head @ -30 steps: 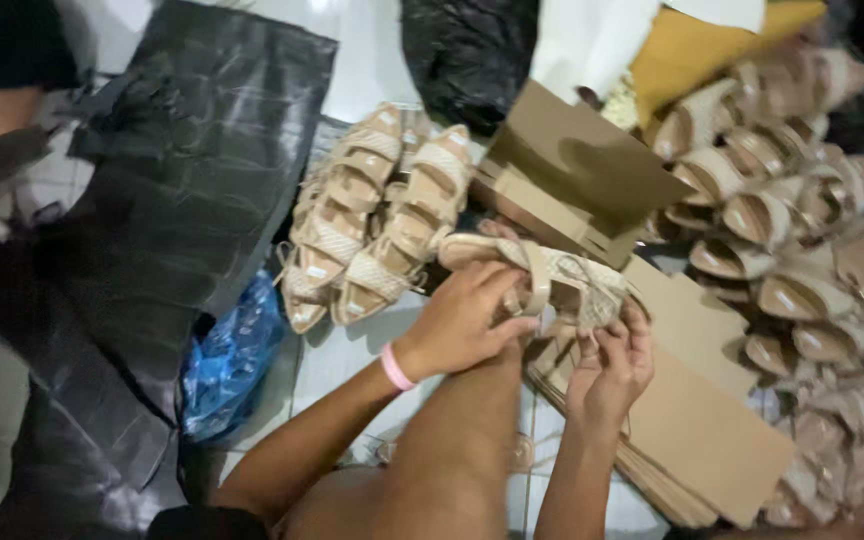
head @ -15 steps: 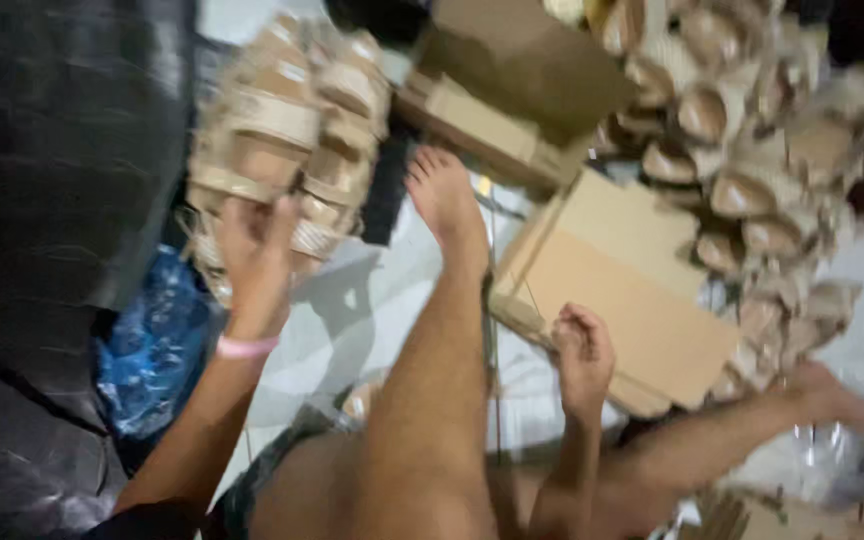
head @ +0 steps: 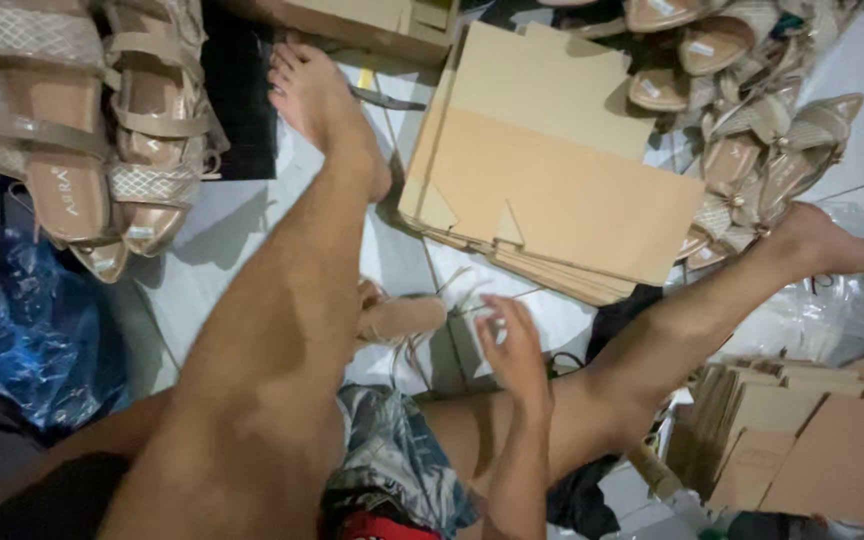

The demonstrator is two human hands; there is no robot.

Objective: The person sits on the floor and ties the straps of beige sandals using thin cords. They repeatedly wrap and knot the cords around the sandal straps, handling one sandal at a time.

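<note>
I see pale, smooth tile floor [head: 222, 270] across the frame, with my two bare legs stretched over it. In the upper centre lies a stack of flat cardboard [head: 562, 190], matte tan, rectangular, with small triangular flaps along its lower left edge. At the lower right sits a second pile of folded cardboard [head: 802, 440], its edges fanned like pages. Crumpled blue plastic [head: 32, 340], glossy and creased, fills the lower left. In the upper left rest two beige sandals [head: 82, 140], long soles with woven, quilted straps and a slight sheen. More sandals [head: 752, 110] of the same beige, some pointed with bows, heap in the upper right beside the cardboard. Clear wrinkled film [head: 832, 310] lies at the right edge.

Near the centre, just beside my knee, a single sandal [head: 402, 315] lies on the tile with thin straps trailing from it. My right hand [head: 512, 345] is just right of it, fingers loosely spread and apart, clamped on nothing, tips near the straps. My left hand is hidden behind my leg.
</note>
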